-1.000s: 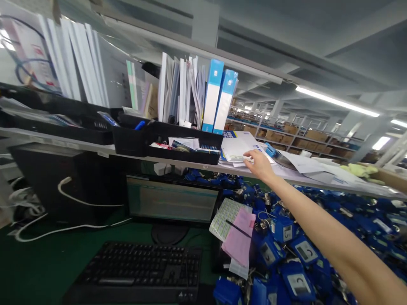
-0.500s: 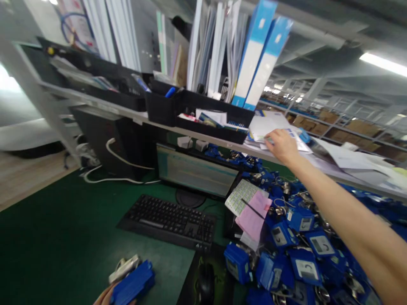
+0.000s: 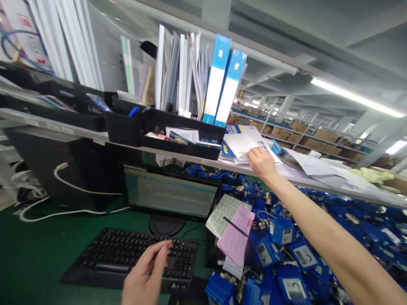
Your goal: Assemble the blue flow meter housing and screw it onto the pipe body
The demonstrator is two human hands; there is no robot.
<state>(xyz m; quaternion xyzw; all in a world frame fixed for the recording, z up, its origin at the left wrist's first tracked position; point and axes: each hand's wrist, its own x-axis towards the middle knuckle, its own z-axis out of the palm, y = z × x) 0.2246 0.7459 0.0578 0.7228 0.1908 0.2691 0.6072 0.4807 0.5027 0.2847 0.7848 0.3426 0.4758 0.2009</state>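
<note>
My right hand (image 3: 262,163) reaches up to the shelf, its fingers closed at the near edge of a white paper (image 3: 240,144) lying on a stack of blue-and-white printed sheets. My left hand (image 3: 146,275) hangs over the right part of the black keyboard (image 3: 111,250), thumb and forefinger pinched together. Whether anything small sits in that pinch I cannot make out. Below my right arm spreads a heap of blue boxed devices (image 3: 294,288) with metal fittings. A pink slip (image 3: 237,233) and a sheet of green-printed labels (image 3: 222,214) lie beside it, a dark pen across them.
Behind the keyboard stands a monitor (image 3: 171,190), with a black computer case (image 3: 79,169) to its left. The shelf carries black trays (image 3: 184,148), blue-and-white binders (image 3: 216,80) and loose papers (image 3: 314,163). White cables (image 3: 76,214) run over the green desktop.
My left hand has come up over the keyboard, and the blue device it held is out of sight. The view has swung right. My right hand stays at the papers.
</note>
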